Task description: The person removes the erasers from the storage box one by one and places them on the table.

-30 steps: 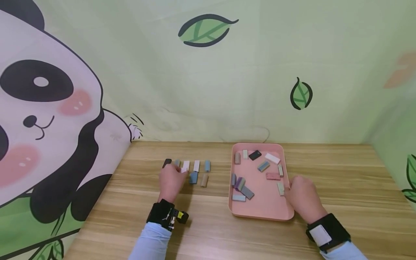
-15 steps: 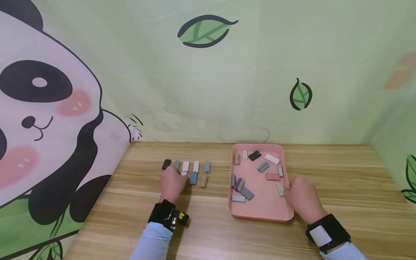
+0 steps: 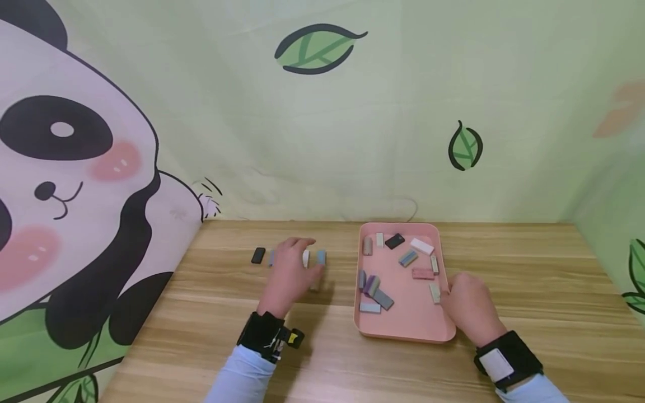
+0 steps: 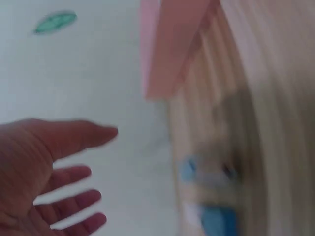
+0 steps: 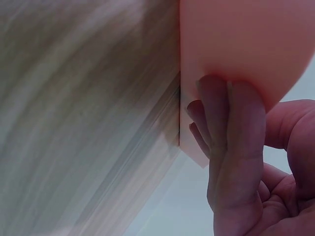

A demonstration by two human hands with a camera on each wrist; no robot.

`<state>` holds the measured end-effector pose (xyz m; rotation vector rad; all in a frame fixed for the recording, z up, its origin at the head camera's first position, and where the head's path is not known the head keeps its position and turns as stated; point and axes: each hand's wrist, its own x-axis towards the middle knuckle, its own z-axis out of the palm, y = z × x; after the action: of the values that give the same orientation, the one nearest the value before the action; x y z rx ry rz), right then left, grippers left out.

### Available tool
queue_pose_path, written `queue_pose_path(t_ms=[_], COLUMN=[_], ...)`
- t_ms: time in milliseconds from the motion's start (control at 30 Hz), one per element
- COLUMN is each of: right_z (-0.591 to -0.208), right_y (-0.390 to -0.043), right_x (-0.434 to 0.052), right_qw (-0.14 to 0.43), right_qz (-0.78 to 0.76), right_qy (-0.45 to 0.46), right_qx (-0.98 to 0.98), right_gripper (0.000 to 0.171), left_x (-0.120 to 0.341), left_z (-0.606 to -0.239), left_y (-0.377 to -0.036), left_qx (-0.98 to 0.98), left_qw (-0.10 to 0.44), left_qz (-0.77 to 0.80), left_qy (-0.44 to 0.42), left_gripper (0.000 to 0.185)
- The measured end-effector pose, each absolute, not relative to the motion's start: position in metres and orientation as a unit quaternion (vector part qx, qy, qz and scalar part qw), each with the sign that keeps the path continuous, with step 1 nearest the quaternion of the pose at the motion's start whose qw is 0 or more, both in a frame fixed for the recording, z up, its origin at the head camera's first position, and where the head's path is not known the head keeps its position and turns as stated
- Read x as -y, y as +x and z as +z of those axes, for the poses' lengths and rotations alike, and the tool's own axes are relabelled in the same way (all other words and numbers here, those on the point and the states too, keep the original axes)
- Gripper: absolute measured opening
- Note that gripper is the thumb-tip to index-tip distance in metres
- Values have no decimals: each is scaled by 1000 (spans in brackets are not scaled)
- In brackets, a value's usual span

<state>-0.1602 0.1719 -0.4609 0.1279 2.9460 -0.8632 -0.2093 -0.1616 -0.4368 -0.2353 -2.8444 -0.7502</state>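
My left hand hovers over small oblong blocks on the table, its thumb and fingers spread with nothing between them. It hides part of the group; a black block, a white block and a light blue block show around it. In the left wrist view the blocks are blurred, with a blue block low down. My right hand grips the right side of a pink tray. The right wrist view shows its fingers along the outer wall, with the thumb at the rim.
Several blocks lie scattered in the tray, among them a pink block, a black block and a grey block. The wooden table meets a printed cloth backdrop at its far edge.
My left hand has left the white block it was at, rising and moving right, and its fingers have spread apart. The right hand and the tray have stayed in place.
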Motion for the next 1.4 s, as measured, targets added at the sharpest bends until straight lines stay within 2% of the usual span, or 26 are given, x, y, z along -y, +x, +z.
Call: queue_pose_path(t_ms=[300, 467, 600, 800, 1067, 1400], right_z=[-461, -462, -463, -463, -462, -461], right_y=[-160, -161, -161, -162, -162, -161], right_x=[-172, -172, -172, -174, -174, -174], right_qw=[52, 43, 39, 32, 31, 33], right_qz=[-291, -282, -277, -280, -283, -292], right_qy=[53, 50, 48, 47, 47, 52], right_qx=[-954, -957, -959, -958, -958, -954], right_gripper=[22, 22, 22, 23, 27, 25], left_x=[90, 62, 50, 40, 33, 33], left_z=[-428, -437, -444, -453, -458, -460], left_y=[-193, -188, -188, -187, -188, -194], left_qx=[942, 933, 926, 922, 925, 926], left_qw=[45, -5, -22, -12, -20, -15], left_qz=[-145, -70, -40, 3, 45, 51], left_qy=[-298, -352, -374, -387, -376, -374], left_gripper=[63, 58, 41, 22, 11, 10])
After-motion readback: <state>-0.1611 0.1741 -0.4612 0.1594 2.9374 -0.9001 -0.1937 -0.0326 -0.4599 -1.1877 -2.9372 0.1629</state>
